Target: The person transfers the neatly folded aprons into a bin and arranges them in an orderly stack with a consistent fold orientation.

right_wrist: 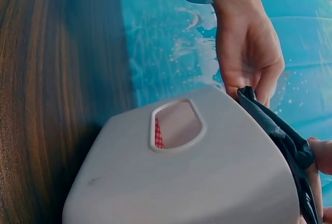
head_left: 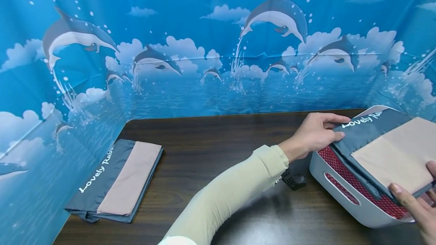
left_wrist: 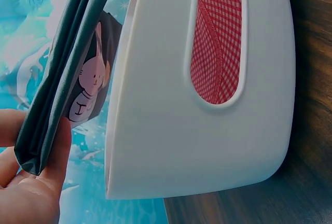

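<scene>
A folded dark grey-blue cloth (head_left: pixel 371 131) with a beige panel and white "Lovely Rabbit" lettering lies over the mouth of a white plastic basket (head_left: pixel 347 214). My left hand (head_left: pixel 316 133) pinches its left corner between thumb and fingers. At the near right corner, my right hand (head_left: pixel 417 205) grips the edge, thumb on top. The left wrist view shows the folded layers held above the basket rim, with a printed rabbit (left_wrist: pixel 91 79) on the cloth's underside. Inside the basket is red checked fabric (head_left: pixel 344 169), showing through the handle slot.
A second folded cloth (head_left: pixel 116 180) with the same lettering and beige panel lies at the table's left. The dark wooden table (head_left: pixel 190 162) meets a blue dolphin-print curtain (head_left: pixel 204 48) at the back and left. A black wrist camera (head_left: pixel 294 180) hangs below my left wrist.
</scene>
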Tool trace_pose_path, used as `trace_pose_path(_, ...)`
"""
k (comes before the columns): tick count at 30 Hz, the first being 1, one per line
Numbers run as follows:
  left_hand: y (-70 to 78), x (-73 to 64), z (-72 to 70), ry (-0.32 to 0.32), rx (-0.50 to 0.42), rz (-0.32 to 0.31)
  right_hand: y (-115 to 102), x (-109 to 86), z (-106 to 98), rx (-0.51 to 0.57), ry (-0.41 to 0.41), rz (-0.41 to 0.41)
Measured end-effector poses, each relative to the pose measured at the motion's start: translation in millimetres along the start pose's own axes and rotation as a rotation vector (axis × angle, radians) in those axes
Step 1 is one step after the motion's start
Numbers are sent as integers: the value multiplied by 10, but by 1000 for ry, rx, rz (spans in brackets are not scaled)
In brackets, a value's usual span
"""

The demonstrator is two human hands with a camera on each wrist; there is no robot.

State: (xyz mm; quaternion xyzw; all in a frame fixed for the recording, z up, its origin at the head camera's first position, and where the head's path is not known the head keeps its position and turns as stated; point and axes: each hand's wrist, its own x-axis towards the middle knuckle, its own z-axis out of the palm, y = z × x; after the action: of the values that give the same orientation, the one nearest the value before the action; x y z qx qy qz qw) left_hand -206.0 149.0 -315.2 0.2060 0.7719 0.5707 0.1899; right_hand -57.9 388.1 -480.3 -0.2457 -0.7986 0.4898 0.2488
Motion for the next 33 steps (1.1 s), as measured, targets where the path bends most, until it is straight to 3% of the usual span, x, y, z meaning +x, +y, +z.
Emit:
trace_pose_path(4, 9, 6, 11, 8, 13, -18, 118, 76, -3, 4, 10, 16)
trace_pose_path(8, 9, 7, 18, 11, 14, -25, -129, -31, 9, -17, 22, 34)
trace_pose_path(14, 10, 13, 31, 4, -3, -37, -620, -240, 13, 34, 14, 102)
trace_pose_path(16, 10, 16, 36, 5, -9, -39, -617, -253, 12, 31, 12, 67)
trace_pose_path(17, 10, 17, 37, 5, -11, -39, -658, -252, 13, 43, 4, 94)
trace_pose_path(19, 9, 19, 39, 5, -13, -37, -554, -226, 4, 34, 5, 19)
trace_pose_path(22, 7, 22, 39, 5, -12, -32, -577, -218, 0, 43, 3, 24)
trace_pose_path(24, 3, 22, 37, 4, -14, -34, -511, -198, -8, 38, 12, -16)
trace_pose_path(26, 1, 22, 35, 4, -16, -39, -476, -168, -9, 38, 9, 17)
trace_pose_path(28, 0, 21, 34, 4, -19, -42, -290, -95, -13, 5, 17, -25)
trace_pose_path(33, -2, 18, 33, -1, -15, -32, 18, 51, -27, -12, -2, -29)
